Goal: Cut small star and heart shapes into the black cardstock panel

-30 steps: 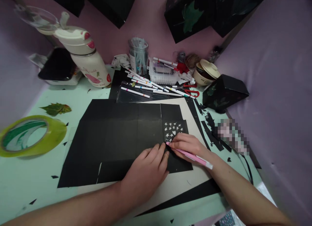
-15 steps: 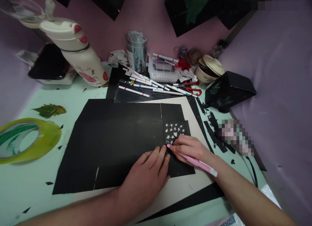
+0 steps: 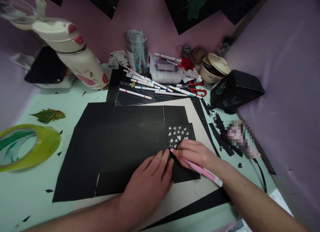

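Observation:
A large sheet of black card (image 3: 112, 142) lies over paler paper, with a group of star and heart cut-outs (image 3: 178, 135) showing white near its right side. My left hand (image 3: 150, 180) rests flat on the card, fingers stretched out just below and left of the cut-outs. In my right hand (image 3: 195, 155) is a slim pink craft knife (image 3: 200, 168), pinched like a pen. Its front end touches the card at the lower edge of the cut-outs, beside my left fingertips; the blade itself is too small to make out.
Yellow-green tape (image 3: 47, 148) and a leaf (image 3: 48, 115) lie left; a white bottle (image 3: 80, 65) stands behind. Several markers (image 3: 140, 80), red-handled scissors (image 3: 198, 91) and a clear box (image 3: 165, 71) are at the back. Right are a black paper box (image 3: 236, 91), scraps (image 3: 220, 135) and a corded pink object (image 3: 240, 138).
The view has shifted slightly. Both hands stay in nearly the same place on the card, and the craft knife's tip has barely moved.

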`<state>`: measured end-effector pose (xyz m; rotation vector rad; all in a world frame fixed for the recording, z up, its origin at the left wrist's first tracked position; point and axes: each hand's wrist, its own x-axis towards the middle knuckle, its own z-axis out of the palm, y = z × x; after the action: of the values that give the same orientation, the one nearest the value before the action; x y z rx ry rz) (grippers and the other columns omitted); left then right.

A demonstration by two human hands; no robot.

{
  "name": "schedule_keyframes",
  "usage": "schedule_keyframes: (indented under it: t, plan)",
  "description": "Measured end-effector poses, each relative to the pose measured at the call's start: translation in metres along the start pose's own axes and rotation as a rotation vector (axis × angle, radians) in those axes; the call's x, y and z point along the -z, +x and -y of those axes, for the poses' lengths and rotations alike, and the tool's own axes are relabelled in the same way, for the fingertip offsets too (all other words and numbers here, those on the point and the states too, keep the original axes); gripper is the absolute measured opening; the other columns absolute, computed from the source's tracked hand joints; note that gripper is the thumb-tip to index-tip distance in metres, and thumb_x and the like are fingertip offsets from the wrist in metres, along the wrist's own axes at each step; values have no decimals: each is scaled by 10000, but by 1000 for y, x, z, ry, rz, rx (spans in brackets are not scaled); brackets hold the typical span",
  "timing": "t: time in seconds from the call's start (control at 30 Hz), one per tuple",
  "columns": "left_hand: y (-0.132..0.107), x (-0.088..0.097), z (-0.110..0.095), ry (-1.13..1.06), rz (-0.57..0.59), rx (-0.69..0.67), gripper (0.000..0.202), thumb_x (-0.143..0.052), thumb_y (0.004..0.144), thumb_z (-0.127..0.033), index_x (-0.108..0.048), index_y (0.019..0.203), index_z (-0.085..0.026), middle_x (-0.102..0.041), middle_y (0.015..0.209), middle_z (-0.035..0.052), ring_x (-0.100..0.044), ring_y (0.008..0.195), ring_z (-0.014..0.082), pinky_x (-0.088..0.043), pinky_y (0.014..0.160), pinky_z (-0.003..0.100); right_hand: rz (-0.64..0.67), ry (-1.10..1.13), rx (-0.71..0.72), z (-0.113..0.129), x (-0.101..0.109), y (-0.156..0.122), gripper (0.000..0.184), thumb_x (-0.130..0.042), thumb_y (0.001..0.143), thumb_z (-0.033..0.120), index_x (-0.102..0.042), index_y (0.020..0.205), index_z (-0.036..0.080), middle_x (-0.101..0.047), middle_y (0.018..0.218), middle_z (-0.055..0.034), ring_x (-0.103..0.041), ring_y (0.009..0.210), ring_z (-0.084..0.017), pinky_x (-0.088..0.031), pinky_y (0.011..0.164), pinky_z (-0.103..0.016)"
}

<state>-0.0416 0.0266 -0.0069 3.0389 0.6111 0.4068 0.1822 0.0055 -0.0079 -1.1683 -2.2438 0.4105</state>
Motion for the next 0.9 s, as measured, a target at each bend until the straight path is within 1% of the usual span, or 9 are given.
schedule_keyframes:
  t: [0.1,0.2,0.37,0.5,0.63,0.73,0.9]
  plan:
    - [0,0,0,2,12,-2,385,-405,976,-333,-597,1229,-115,-572,1331,130,-508,1201,244,-384,963,364,5,4,18,-1,0,0,156,-515,959,224,-651,901,176,-596,773,-47,-537,689,-140,-462,611,-270]
    - [-1,-1,1,9,30,2,392,-409,976,-346,-588,1246,-124,-559,1349,123,-503,1209,242,-378,972,362,7,4,34,0,1,0,162,-499,961,188,-645,893,177,-586,766,-43,-522,690,-139,-454,606,-267]
    - [-1,-1,1,16,23,-5,408,-421,972,-373,-594,1245,-124,-568,1338,123,-507,1201,242,-369,974,357,29,1,23,-1,1,0,134,-522,932,128,-631,865,169,-575,767,-47,-499,694,-141,-440,604,-266]
    - [1,0,1,15,28,2,400,-433,966,-384,-619,1215,-131,-586,1318,121,-521,1181,240,-381,946,351,26,27,31,-2,2,0,123,-521,932,134,-619,869,175,-588,778,-52,-511,690,-139,-452,620,-262]
    - [3,2,1,30,30,-4,410,-485,940,-406,-624,1207,-129,-583,1321,128,-537,1157,249,-399,914,352,22,48,20,-1,4,4,112,-522,925,119,-607,876,174,-591,768,-51,-528,695,-139,-459,633,-256]
    - [2,1,1,42,19,-12,404,-516,924,-401,-630,1192,-121,-593,1305,136,-552,1133,255,-409,893,355,19,47,26,0,5,6,112,-510,933,128,-602,888,174,-586,755,-47,-531,683,-138,-455,623,-250]
    - [0,-3,1,55,-31,-41,399,-520,924,-374,-622,1195,-99,-598,1284,162,-560,1120,283,-413,879,373,7,56,31,-2,3,3,105,-504,942,155,-604,914,170,-592,765,-52,-520,675,-141,-443,606,-255]
